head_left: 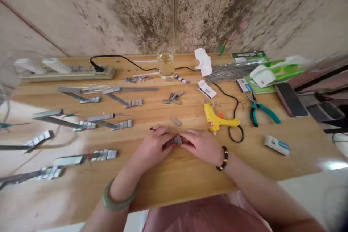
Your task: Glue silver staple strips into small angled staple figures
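Near the front middle of the wooden table, my left hand (155, 148) pinches a short row of small grey bars (174, 140) that look like staple strips. At the row's right end, my right hand (201, 145) grips it too, thumb and fingers closed. Fingers partly hide the row. Just beyond my hands lies one loose grey bar (176, 121), and farther back is a small pile of similar bars (174, 96). Off to the right rests a yellow hot glue gun (217, 119) with a black cord.
At left lie several grey strip assemblies (104, 155). A power strip (67, 75) and a glass of liquid (166, 66) stand along the back. On the right are teal-handled pliers (265, 110), a phone (290, 98), a small box (277, 145) and a wire bundle (233, 70).
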`<state>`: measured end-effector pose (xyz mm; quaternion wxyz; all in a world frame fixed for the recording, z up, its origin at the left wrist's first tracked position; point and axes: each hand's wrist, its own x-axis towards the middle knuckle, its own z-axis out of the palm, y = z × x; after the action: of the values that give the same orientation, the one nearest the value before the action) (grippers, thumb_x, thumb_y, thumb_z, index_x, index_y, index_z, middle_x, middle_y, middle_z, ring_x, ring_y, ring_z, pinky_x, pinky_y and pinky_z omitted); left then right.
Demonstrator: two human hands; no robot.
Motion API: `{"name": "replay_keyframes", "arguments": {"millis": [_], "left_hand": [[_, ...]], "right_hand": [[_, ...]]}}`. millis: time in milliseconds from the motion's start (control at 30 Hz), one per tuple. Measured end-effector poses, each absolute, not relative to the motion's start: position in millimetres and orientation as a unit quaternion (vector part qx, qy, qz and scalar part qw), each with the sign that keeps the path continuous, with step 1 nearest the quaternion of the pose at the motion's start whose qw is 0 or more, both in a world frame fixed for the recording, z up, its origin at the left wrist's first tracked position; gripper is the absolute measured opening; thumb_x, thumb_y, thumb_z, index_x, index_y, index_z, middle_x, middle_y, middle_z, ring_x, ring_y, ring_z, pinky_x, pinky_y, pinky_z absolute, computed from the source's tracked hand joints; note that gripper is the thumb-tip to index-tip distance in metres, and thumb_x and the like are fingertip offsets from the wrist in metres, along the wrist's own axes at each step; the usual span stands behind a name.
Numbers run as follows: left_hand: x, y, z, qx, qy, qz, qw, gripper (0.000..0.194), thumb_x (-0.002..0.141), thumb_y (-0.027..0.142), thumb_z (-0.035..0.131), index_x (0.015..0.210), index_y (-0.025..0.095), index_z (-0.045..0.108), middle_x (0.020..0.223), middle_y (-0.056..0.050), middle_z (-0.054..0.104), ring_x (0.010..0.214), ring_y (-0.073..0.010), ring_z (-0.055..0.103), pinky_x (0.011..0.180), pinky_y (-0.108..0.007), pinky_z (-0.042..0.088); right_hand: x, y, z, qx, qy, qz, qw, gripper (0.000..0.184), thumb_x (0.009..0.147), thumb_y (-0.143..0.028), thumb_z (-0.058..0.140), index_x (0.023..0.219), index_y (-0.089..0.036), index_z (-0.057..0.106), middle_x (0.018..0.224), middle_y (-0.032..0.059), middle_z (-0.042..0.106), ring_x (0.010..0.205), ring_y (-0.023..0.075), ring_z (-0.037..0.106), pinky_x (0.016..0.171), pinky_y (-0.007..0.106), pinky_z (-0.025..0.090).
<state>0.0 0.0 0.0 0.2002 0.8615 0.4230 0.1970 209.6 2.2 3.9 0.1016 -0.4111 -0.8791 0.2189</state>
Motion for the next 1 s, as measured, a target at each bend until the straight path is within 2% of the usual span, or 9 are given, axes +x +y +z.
{"name": "replay_keyframes", "arguments": {"millis": [600,1000], "left_hand": [[-3.3,-1.8,-1.6,0.867,0.428,0.193,0.167,0.017,0.085,0.020,0.057,0.098,0.019,0.069,0.081,-0.006,0.056,0.082,-0.0200,0.050,0.077,-0.036,0.042],[-2.3,-1.2,-0.1,0.866,0.427,0.198,0.168,0.016,0.085,0.021,0.057,0.095,0.019,0.069,0.080,-0.006,0.056,0.082,-0.0202,0.051,0.077,-0.035,0.043]], "right_hand": [[208.9,2.3,4.7,-0.411,-0.880,0.215,0.098,0.026,0.089,-0.029,0.060,0.113,-0.019,0.060,0.094,0.0047,0.066,0.084,0.0185,0.062,0.071,0.030,0.046],[208.5,2.5,5.4,-0.413,-0.880,0.215,0.091,0.027,0.089,-0.029,0.059,0.115,-0.019,0.059,0.096,0.0050,0.066,0.086,0.0183,0.062,0.072,0.029,0.047]]}}
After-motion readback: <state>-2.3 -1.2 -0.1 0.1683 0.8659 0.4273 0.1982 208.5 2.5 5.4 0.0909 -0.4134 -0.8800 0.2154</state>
